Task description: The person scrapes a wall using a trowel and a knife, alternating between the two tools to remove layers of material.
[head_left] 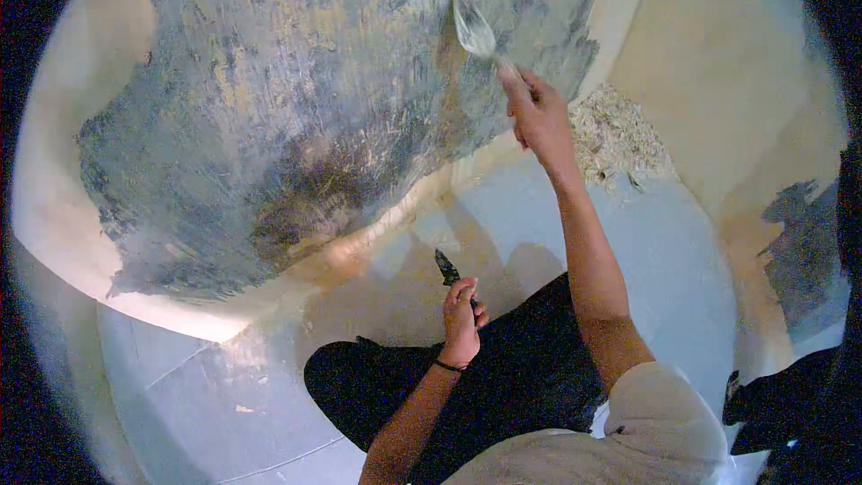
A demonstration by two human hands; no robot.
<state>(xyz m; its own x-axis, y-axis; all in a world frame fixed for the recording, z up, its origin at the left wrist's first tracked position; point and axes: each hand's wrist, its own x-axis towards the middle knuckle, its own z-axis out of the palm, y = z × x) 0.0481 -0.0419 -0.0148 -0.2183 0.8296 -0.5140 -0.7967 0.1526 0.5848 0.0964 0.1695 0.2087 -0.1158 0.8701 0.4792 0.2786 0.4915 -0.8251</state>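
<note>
Two handles gripped: your right hand [544, 126] angles the trowel [476, 31] at the wall [224, 108]. Your left hand [461, 328] clasps the knife [444, 266], clear of it.

So the wall patch [341, 99] you're facing looks matt and properly rough, all streaky and scratched, while the pale border [67, 242] round it looks way smoother. The floor [664, 242] is mostly smooth and dull. That heap of flakes [624, 135] looks dry and crumbly. Your T-shirt [628, 440] is soft matt cloth, and your trousers [512, 368] are dark cloth, no shine.
</note>
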